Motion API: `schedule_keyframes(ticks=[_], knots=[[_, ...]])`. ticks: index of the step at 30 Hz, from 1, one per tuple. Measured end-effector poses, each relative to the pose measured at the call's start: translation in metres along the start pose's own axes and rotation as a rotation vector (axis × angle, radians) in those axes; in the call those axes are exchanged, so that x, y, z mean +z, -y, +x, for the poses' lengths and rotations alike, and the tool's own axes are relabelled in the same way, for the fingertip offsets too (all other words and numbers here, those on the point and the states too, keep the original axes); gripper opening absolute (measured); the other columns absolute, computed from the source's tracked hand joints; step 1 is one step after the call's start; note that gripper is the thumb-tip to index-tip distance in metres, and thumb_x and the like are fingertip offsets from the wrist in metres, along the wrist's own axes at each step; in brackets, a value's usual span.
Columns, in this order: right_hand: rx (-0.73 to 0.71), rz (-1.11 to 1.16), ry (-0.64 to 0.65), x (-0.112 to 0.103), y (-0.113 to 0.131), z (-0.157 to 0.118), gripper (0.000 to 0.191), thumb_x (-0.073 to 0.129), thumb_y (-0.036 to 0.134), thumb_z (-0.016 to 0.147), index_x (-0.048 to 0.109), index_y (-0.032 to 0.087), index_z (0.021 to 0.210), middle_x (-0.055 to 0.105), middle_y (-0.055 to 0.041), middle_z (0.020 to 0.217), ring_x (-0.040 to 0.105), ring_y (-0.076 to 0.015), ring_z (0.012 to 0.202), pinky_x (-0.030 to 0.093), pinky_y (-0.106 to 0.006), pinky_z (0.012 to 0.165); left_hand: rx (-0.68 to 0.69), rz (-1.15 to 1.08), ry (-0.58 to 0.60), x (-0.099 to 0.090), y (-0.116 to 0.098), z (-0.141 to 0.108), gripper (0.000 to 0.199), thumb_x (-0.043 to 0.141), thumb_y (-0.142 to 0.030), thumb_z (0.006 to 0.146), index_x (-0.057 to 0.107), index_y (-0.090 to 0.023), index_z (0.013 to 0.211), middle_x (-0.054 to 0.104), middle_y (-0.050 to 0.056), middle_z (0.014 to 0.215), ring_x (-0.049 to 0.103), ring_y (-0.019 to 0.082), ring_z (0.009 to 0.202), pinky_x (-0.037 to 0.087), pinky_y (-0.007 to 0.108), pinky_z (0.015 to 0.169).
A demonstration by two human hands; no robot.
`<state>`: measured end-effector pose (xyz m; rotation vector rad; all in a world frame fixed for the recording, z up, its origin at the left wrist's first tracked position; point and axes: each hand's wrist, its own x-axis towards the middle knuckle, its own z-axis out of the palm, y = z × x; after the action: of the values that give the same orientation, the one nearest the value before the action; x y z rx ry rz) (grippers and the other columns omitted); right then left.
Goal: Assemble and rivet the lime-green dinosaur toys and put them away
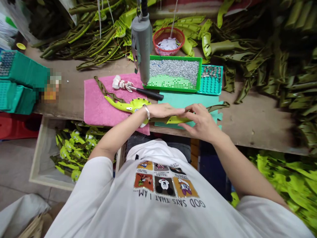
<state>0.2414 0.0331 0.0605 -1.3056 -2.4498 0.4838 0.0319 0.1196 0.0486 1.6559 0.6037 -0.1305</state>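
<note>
A long, curved plastic toy [119, 105] in lime and olive green lies across the pink cloth and the turquoise mat, with a crested, animal-like head near its middle. My left hand [165, 110], a silver bangle at its wrist, rests on the toy with its fingers stretched out flat to the right. On the toy's right part, my right hand [201, 121] has bent fingers above and its thumb below, gripping the lime green section. Fingertips of both hands nearly meet. Part of the toy is hidden under my left hand and wrist.
A grey electric screwdriver [142, 49] hangs above the table. Behind the mat stand a green tray [200, 74] of screws, a turquoise tray [210, 89] and a red basket [182, 43]. A black-handled tool [148, 93] lies on the pink cloth [92, 109]. Plastic parts [99, 39] pile up behind.
</note>
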Motion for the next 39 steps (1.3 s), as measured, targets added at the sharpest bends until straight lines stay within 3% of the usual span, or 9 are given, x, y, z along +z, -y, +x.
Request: schedule_keyframes(ticks=[5,8,11,16,23,28,33,36,39], knots=[[0.126,-0.052,-0.092,0.001,0.009,-0.008,0.026,0.07,0.038,0.083,0.072,0.028,0.107,0.062,-0.0094,0.104,0.056,-0.0273,0.096,0.045,-0.049,0.086,0.058,-0.003,0.023,0.002,0.013,0.003,0.056,0.069,-0.05,0.069,0.069,-0.009,0.108,0.06,-0.001,0.072,0.048,0.013,0.066,0.034,0.024,0.062],[0.392,0.005,-0.38,0.002,0.009,-0.022,0.043,0.072,0.047,0.08,0.066,0.027,0.118,0.059,-0.0117,0.116,0.057,-0.0313,0.11,0.048,-0.053,0.093,0.067,0.033,0.017,0.001,0.014,0.003,0.05,0.069,-0.047,0.07,0.069,-0.009,0.102,0.055,-0.002,0.071,0.043,0.012,0.064,0.031,0.025,0.062],[0.786,0.401,-0.712,0.01,0.002,-0.033,0.056,0.073,0.058,0.074,0.059,0.026,0.117,0.062,-0.009,0.107,0.064,-0.0263,0.098,0.057,-0.048,0.083,0.064,0.07,-0.003,-0.002,0.013,0.003,0.047,0.069,-0.048,0.07,0.068,-0.01,0.097,0.049,-0.004,0.066,0.038,0.011,0.062,0.028,0.025,0.061],[1.087,1.287,-0.532,0.027,0.001,-0.028,0.053,0.088,0.058,0.053,0.062,0.022,0.082,0.069,-0.0009,0.081,0.07,-0.0183,0.077,0.062,-0.037,0.074,0.064,0.072,-0.015,-0.003,0.013,0.002,0.052,0.068,-0.05,0.07,0.067,-0.01,0.104,0.046,-0.005,0.07,0.038,0.011,0.066,0.026,0.024,0.061],[1.076,1.369,-0.696,0.028,0.012,-0.016,0.047,0.095,0.047,0.046,0.063,0.02,0.068,0.071,0.0026,0.067,0.068,-0.013,0.063,0.062,-0.028,0.063,0.038,0.041,-0.04,0.001,0.012,0.002,0.049,0.069,-0.048,0.069,0.064,-0.012,0.101,0.044,-0.005,0.071,0.038,0.012,0.068,0.027,0.025,0.061],[1.009,1.361,-0.66,0.029,0.014,-0.016,0.049,0.092,0.048,0.054,0.056,0.02,0.072,0.07,0.0032,0.072,0.07,-0.0131,0.066,0.063,-0.029,0.068,0.008,0.078,-0.018,-0.002,0.007,0.002,0.045,0.068,-0.046,0.075,0.062,-0.013,0.105,0.044,-0.006,0.069,0.04,0.012,0.065,0.029,0.025,0.061],[1.061,1.289,-0.652,0.036,0.011,-0.018,0.053,0.089,0.053,0.054,0.054,0.021,0.076,0.067,0.0009,0.074,0.068,-0.014,0.067,0.062,-0.03,0.068,-0.011,0.402,-0.122,0.01,-0.002,-0.017,0.057,0.074,-0.033,0.076,0.053,-0.013,0.124,0.063,0.009,0.113,0.058,0.023,0.101,0.043,0.03,0.086],[1.019,0.935,-0.759,0.039,0.016,-0.022,0.048,0.08,0.057,0.066,0.053,0.023,0.087,0.064,-0.0015,0.082,0.067,-0.0186,0.074,0.061,-0.04,0.073,-0.085,0.599,-0.303,0.023,-0.008,-0.038,0.054,0.069,-0.011,0.076,0.048,-0.01,0.126,0.058,0.018,0.129,0.056,0.028,0.12,0.043,0.036,0.098],[0.676,0.278,-0.805,0.038,0.029,-0.021,0.047,0.076,0.052,0.074,0.055,0.026,0.106,0.065,-0.0092,0.1,0.066,-0.0278,0.097,0.056,-0.052,0.088,-0.125,0.709,-0.373,0.028,-0.021,-0.054,0.042,0.055,-0.005,0.083,0.048,-0.01,0.124,0.063,0.017,0.123,0.061,0.027,0.114,0.047,0.035,0.092]])
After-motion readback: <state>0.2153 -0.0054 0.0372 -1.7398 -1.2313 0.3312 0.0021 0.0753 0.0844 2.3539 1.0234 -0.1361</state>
